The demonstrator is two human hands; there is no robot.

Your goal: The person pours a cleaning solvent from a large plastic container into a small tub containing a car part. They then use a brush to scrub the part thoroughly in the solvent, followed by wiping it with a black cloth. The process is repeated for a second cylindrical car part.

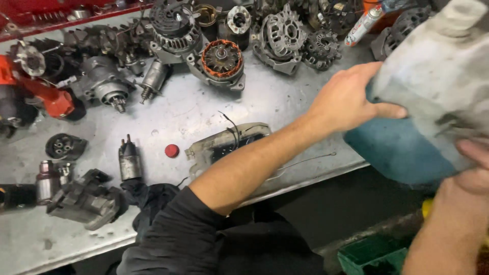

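Both hands hold a big blue jug (397, 153) wrapped in a dirty grey rag (443, 76), at the right, out past the near edge of the metal workbench (173, 117). The left hand (351, 99) grips the jug's far side, thumb pressed on the rag. The right hand (471, 173) holds the near side, fingers closed on the cloth. On the bench, left of the arm, lie a small red cap (172, 150), a clear plastic cover (224, 142) and a grey starter solenoid (129, 160). Alternators crowd the far edge.
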